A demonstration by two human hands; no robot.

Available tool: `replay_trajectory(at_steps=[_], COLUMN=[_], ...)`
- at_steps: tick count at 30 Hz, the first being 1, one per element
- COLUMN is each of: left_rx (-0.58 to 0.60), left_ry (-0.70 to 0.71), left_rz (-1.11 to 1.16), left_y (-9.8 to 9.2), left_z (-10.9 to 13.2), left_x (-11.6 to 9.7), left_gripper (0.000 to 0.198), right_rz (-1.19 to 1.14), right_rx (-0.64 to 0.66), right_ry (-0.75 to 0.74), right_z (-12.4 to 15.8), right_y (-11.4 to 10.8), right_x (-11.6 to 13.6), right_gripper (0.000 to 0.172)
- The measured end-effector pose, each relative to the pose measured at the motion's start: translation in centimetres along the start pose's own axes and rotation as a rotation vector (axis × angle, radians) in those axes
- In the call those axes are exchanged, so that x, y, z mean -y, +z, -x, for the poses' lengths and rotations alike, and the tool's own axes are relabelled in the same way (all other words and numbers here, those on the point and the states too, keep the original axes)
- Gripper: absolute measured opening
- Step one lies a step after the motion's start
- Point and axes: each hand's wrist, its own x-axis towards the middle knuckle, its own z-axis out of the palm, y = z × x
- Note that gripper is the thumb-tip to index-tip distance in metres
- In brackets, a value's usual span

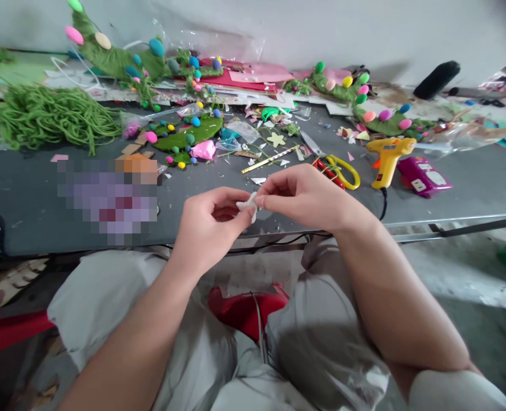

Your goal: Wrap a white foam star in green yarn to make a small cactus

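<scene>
Both my hands meet above the table's near edge, pinching one small white piece [249, 204] between their fingertips. My left hand [208, 225] grips it from the left with curled fingers. From the right, my right hand [304, 194] holds it between thumb and forefinger. I cannot make out what the white piece is. Below my forearms lie my lap in light trousers and a red object [240, 311].
The dark grey table [30, 200] carries a yellow glue gun [388, 157], yellow-handled scissors [342, 171], a magenta box [422, 177], a heap of green yarn [47, 117], green wrapped shapes with coloured balls [120, 57], and scraps. A blurred patch [107, 194] covers part of the left.
</scene>
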Motion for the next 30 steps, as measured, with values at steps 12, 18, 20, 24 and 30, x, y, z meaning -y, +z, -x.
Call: replay_trajectory(at_steps=[12,18,20,24,30], left_rx=[-0.133,-0.066,-0.044,0.052,0.124], left_ry=[-0.102,-0.109,-0.116,-0.095,-0.032], left_rz=[0.596,0.607,0.578,0.534,0.232], left_y=[-0.3,-0.7,-0.9,-1.3,-0.9], left_z=[-1.1,-1.1,-1.0,-0.8,-0.5], left_x=[0.2,-0.2,-0.2,-0.1,0.1], left_gripper=[0.024,0.025,0.026,0.024,0.022], right_rz=[0.416,0.292,0.239,0.192,0.285], right_rx=[-0.185,-0.209,-0.169,-0.1,-0.06], right_ry=[-0.378,-0.32,-0.288,-0.27,-0.325], right_z=[0.9,0.5,0.2,-0.3,-0.3], right_y=[1.5,1.2,0.8,-0.1,-0.6], right_x=[0.5,0.2,-0.2,-0.9,-1.2], right_gripper=[0.02,0.016,0.013,0.012,0.017])
